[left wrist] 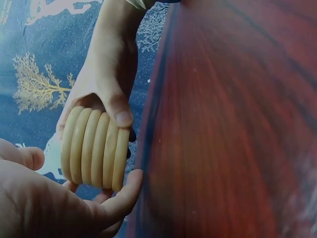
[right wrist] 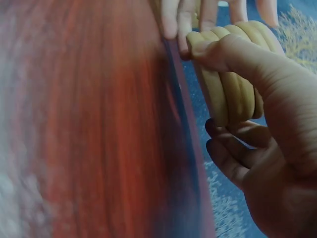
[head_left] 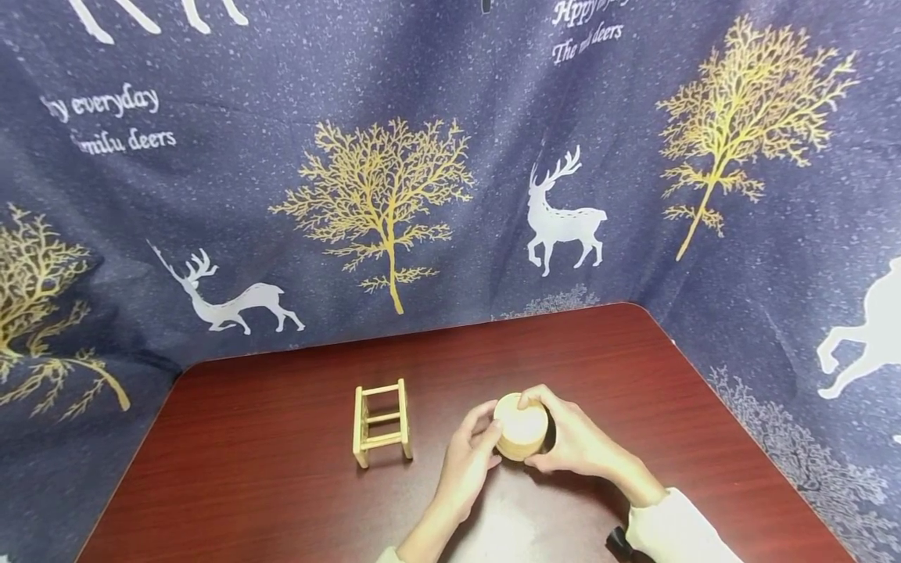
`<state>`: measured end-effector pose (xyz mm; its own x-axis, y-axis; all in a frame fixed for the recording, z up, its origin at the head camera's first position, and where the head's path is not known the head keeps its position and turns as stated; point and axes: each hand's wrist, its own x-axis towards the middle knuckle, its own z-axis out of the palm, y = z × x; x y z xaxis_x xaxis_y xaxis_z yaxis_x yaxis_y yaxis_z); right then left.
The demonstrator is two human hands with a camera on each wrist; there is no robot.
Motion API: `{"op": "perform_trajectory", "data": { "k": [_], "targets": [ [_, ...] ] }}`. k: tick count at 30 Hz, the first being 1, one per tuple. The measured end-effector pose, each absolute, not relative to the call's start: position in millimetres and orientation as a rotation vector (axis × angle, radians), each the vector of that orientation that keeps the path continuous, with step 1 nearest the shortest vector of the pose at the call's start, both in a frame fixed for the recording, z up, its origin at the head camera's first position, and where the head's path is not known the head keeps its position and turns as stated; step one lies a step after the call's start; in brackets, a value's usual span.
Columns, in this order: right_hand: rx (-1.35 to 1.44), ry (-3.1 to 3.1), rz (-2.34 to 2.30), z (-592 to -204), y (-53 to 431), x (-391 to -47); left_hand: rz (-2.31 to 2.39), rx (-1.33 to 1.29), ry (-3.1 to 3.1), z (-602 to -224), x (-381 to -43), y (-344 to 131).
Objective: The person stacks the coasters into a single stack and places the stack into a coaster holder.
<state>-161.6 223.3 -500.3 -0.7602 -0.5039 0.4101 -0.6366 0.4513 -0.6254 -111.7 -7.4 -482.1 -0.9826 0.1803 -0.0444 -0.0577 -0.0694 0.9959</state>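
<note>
Both hands hold a stack of round pale wooden coasters (head_left: pixel 521 426), right of the table's middle. My right hand (head_left: pixel 573 442) grips its right side, the thumb and fingers curled about the rims. From the left, my left hand (head_left: pixel 466 461) holds the same stack, thumb near its upper edge and fingers round the side. In the left wrist view the coasters (left wrist: pixel 94 148) lie face to face, several deep, their rounded rims showing. The right wrist view shows the right thumb across the coasters (right wrist: pixel 237 94), with other fingers underneath.
A small wooden rack (head_left: pixel 382 426) with crossbars stands left of the hands on the red-brown table (head_left: pixel 246 469). A black object (head_left: pixel 619 543) shows by the right sleeve. Behind the table hangs a blue cloth (head_left: pixel 493 156) printed with deer and trees.
</note>
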Motion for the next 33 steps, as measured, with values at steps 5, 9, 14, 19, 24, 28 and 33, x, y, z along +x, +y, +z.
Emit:
{"op": "perform_trajectory", "data": {
  "k": [5,9,14,19,24,28,33],
  "targets": [
    [1.009,-2.498,1.163,-494.0,214.5,-157.3,2.274,0.047,1.983,-482.0,-110.8,-4.2],
    [0.995,-2.493,1.143,-491.6,211.1,-154.7,2.308,0.01,1.98,-483.0,-111.1,-3.6],
    [0.986,-2.506,1.126,-489.9,208.9,-152.7,2.346,-0.053,1.949,-482.5,-111.7,-3.3],
    [1.004,-2.504,1.133,-488.8,207.4,-151.7,2.39,-0.1,1.879,-483.7,-113.6,-3.6],
    [1.032,-2.488,1.17,-486.7,206.4,-150.4,2.431,-0.136,1.828,-482.0,-113.7,-3.5],
    [1.058,-2.475,1.229,-485.6,205.9,-149.8,2.455,-0.182,1.803,-480.8,-114.0,-4.3],
    [1.068,-2.466,1.287,-485.3,204.8,-150.3,2.454,-0.178,1.764,-480.5,-113.5,-8.3]
  ]
}}
